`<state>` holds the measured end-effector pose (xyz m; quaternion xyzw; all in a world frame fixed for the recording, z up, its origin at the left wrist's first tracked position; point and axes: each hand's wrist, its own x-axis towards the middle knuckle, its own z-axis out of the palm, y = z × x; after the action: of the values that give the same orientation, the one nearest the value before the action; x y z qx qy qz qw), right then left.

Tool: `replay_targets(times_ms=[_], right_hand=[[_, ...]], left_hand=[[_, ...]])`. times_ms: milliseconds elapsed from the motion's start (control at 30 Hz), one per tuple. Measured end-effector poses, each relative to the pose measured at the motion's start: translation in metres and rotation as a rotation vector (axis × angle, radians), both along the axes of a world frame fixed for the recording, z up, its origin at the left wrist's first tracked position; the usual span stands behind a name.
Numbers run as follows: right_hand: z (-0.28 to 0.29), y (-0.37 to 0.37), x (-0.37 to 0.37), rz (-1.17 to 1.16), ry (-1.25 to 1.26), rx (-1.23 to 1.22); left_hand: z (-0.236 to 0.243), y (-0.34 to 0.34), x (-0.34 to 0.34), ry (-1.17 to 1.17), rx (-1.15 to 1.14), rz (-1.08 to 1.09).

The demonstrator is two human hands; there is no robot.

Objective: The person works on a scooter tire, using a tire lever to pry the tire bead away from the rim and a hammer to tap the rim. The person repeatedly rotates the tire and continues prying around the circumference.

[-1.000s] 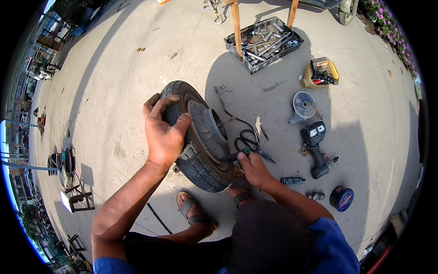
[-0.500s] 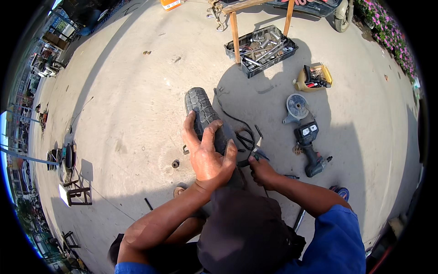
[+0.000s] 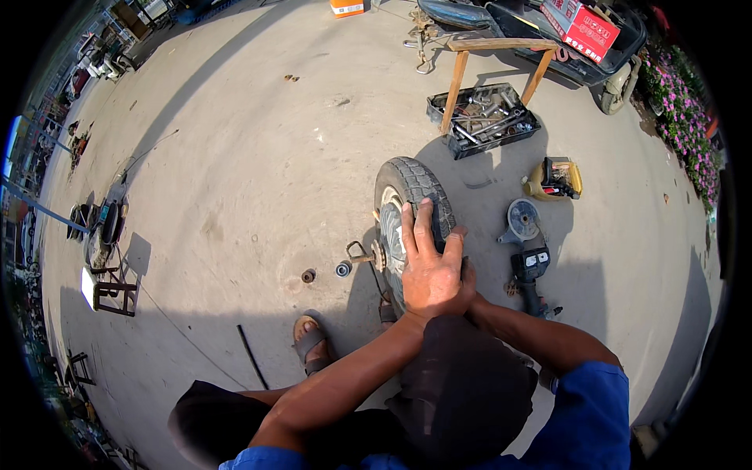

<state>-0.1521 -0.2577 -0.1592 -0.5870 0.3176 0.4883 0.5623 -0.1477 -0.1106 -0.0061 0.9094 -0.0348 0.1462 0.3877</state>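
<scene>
A wheel with a black treaded tyre (image 3: pixel 435 184) stands upright in front of me, its pale rim and hub facing left. Across the tread lies my left hand (image 3: pixel 432 278), fingers spread over the tyre and thumb on its right side, gripping it. My right forearm (image 3: pixel 540 333) reaches in behind my left wrist, and the right hand is hidden there. A bent metal piece (image 3: pixel 359 254) sticks out at the hub's left. On the ground beside it are a metal ring (image 3: pixel 343 269) and a rusty bushing (image 3: pixel 309 276).
Right of the wheel lie a cordless impact wrench (image 3: pixel 531 270), a grey round metal part (image 3: pixel 521 222) and a cut yellow container (image 3: pixel 554 180). A black crate of sockets and wrenches (image 3: pixel 489 125) sits beyond, beside a wooden frame (image 3: pixel 501 45). A low stool (image 3: pixel 110 290) stands left.
The wheel has turned, so its rim and hub now show on the left. My right hand, earlier right of the tyre with a tool, has gone behind my left wrist. The view has shifted.
</scene>
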Motion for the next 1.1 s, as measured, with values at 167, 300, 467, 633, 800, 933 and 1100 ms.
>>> replay_targets(times_ms=[167,300,467,633,800,933,1100], right_hand=[[0.024,0.000,0.021,0.147,-0.026,-0.057],[0.036,0.000,0.019,0.193,0.007,-0.106],[0.044,0.043,0.040,0.311,-0.008,-0.045],[0.051,0.000,0.005,0.092,0.094,-0.040],[0.044,0.013,0.002,-0.168,0.150,0.129],[0.051,0.028,0.000,-0.269,0.084,0.185],[0.034,0.022,0.005,-0.440,0.256,0.443]], left_hand=[[-0.019,-0.006,0.004,-0.067,0.031,-0.042],[-0.032,-0.011,0.000,-0.065,0.034,-0.074],[-0.021,0.020,0.007,-0.092,0.086,0.046],[0.000,0.021,0.009,-0.011,-0.101,-0.063],[0.003,0.054,0.031,-0.029,-0.072,0.012],[0.011,0.074,0.049,0.005,-0.138,0.049],[0.006,0.088,0.058,0.008,-0.168,0.051]])
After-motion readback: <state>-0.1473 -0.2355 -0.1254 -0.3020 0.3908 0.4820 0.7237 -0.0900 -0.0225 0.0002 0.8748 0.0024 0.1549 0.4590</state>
